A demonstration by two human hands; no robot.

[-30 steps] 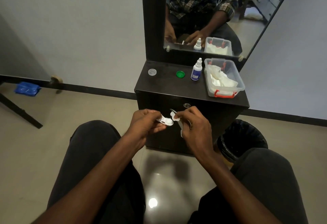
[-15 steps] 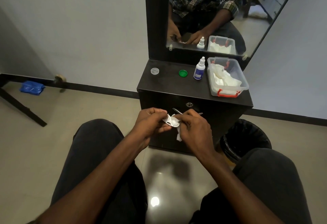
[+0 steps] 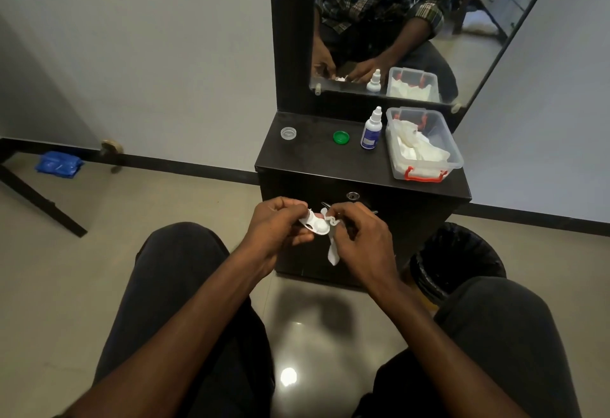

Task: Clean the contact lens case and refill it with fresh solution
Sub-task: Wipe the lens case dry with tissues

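We hold the small white plastic contact lens case (image 3: 315, 224) in front of the dark cabinet (image 3: 330, 160), above our knees. Our left hand (image 3: 280, 227) pinches its left end. Our right hand (image 3: 358, 236) grips a crumpled white tissue (image 3: 331, 246). Half a second ago the tissue was pressed right onto the case; now its twisted tip sits just beside the right well and that well shows bare (we judge one wipe just finished). The long tail of tissue hangs below our fingers. The cleaning seems nearly done, and the refill has not begun: the small white dropper bottle with the blue label (image 3: 372, 130) stands untouched on the cabinet, beside the round green cap (image 3: 341, 137) and the clear round cap (image 3: 288, 133).
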